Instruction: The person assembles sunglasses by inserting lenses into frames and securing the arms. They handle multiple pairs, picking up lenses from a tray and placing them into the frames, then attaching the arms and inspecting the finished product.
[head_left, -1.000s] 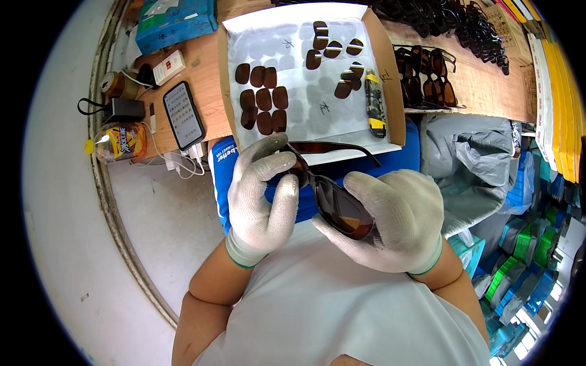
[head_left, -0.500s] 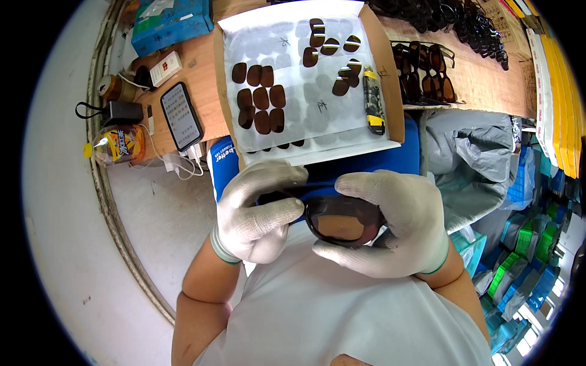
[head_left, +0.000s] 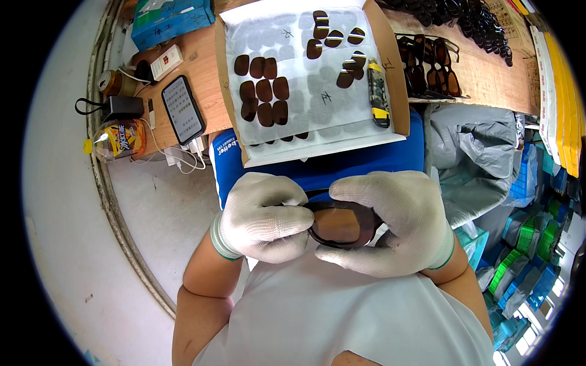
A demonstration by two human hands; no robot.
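Observation:
Between my two gloved hands, over my lap, is a pair of dark sunglasses (head_left: pixel 339 225) with one brown lens showing. My left hand (head_left: pixel 267 218), in a white knit glove, is closed around the left part of the frame and covers it. My right hand (head_left: pixel 400 222), gloved the same way, grips the right end, fingers above and thumb below the lens. Just beyond my hands, a shallow white-lined box (head_left: pixel 329 141) holds loose brown lenses (head_left: pixel 264 89) in rows and small groups. A yellow and black utility knife (head_left: pixel 378 94) lies along its right side.
Finished-looking sunglasses (head_left: pixel 430 67) lie right of the box, with a heap of black frames (head_left: pixel 470 21) behind. To the left are a phone (head_left: pixel 183 110), a small white box (head_left: pixel 166 63), a bottle (head_left: pixel 119 140) and a blue carton (head_left: pixel 171 23). A grey plastic bag (head_left: pixel 470 152) hangs at right.
My left fingers have closed in against the near edge of the lens, and the sunglasses have tilted so the brown lens shows more fully. The view has shifted slightly.

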